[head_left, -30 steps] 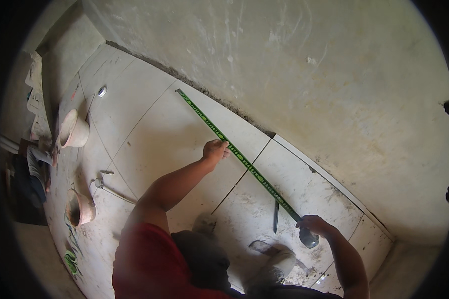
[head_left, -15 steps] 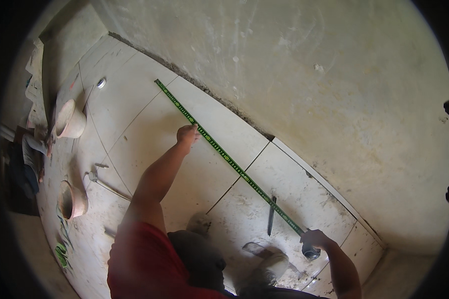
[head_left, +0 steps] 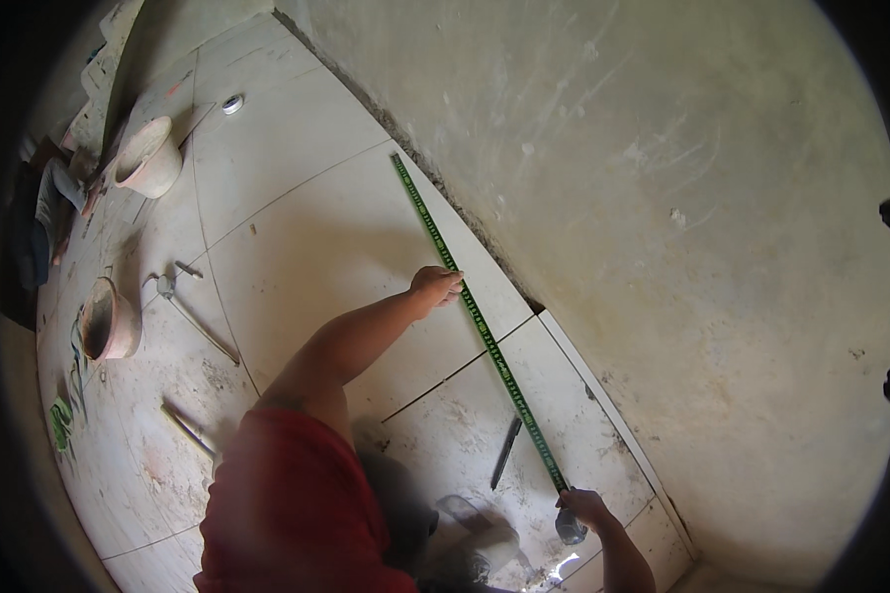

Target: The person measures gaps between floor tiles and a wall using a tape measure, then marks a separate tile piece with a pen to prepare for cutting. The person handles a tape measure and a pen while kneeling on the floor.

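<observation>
**Green tape measure (head_left: 505,371) stretched slantwise over pale floor tiles (head_left: 311,227)**

The tape measure runs from its dark, rounded case (head_left: 570,528), low and to the right, up to a free end near the foot of the wall (head_left: 653,178). Whether the blade rests on the tiles or hangs just above them is hard to tell. The left hand (head_left: 437,287) is closed around the blade partway along; the right hand (head_left: 585,508) is curled over the case end, its exact finger placing partly hidden.

It should handle as something light: a thin, springy metal strip, stiff lengthwise but likely to buckle if pushed sideways, with edges that may slide in a loose grip. The compact case looks the surest hold, with a light pinch on the blade steadying the span.

Beside the blade lies a slim black tool (head_left: 506,455). The tiles are smooth, smeared with grit, and meet a rough, crumbly gap along the matte, scuffed plaster; farther down, a straight white strip (head_left: 608,407) edges it. Leftward lie a long-handled hammer (head_left: 204,329) and two round, mortar-stained buckets.
</observation>
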{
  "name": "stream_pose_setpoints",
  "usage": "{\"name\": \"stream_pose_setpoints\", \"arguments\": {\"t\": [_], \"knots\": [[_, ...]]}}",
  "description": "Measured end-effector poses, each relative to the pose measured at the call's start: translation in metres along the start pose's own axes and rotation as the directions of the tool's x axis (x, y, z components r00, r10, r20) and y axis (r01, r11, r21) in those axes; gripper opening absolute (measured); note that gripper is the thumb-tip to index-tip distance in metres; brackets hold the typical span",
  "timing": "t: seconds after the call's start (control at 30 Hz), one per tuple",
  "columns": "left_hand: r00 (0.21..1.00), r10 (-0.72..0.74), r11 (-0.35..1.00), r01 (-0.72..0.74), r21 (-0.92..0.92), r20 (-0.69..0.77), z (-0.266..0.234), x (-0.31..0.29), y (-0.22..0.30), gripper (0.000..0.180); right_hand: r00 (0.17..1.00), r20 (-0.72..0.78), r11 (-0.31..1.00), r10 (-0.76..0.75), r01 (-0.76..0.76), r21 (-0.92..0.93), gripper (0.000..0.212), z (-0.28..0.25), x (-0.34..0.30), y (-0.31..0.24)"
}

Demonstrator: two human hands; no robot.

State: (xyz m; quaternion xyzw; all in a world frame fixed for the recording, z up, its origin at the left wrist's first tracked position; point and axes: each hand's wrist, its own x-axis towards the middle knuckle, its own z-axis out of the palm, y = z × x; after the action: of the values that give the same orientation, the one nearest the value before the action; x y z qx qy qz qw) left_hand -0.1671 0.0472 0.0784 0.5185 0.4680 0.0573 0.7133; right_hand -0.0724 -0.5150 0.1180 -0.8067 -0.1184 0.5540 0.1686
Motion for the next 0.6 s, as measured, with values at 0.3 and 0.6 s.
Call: {"name": "stream_pose_setpoints", "arguments": {"t": [0.3, 0.6], "knots": [[0.999, 0.042, 0.963, -0.034, 0.268, -0.022, -0.036, 0.003, -0.022, 0.043, 0.999, -0.019, 0.989, -0.048, 0.045, -0.138, 0.043, -0.001, -0.001, -0.001], [0.994, 0.102, 0.839, -0.113, 0.533, 0.050, -0.051, 0.002, -0.039, 0.038, 0.973, -0.004, 0.937, -0.231, 0.221, -0.270, 0.048, 0.000, 0.015, 0.011]]}}
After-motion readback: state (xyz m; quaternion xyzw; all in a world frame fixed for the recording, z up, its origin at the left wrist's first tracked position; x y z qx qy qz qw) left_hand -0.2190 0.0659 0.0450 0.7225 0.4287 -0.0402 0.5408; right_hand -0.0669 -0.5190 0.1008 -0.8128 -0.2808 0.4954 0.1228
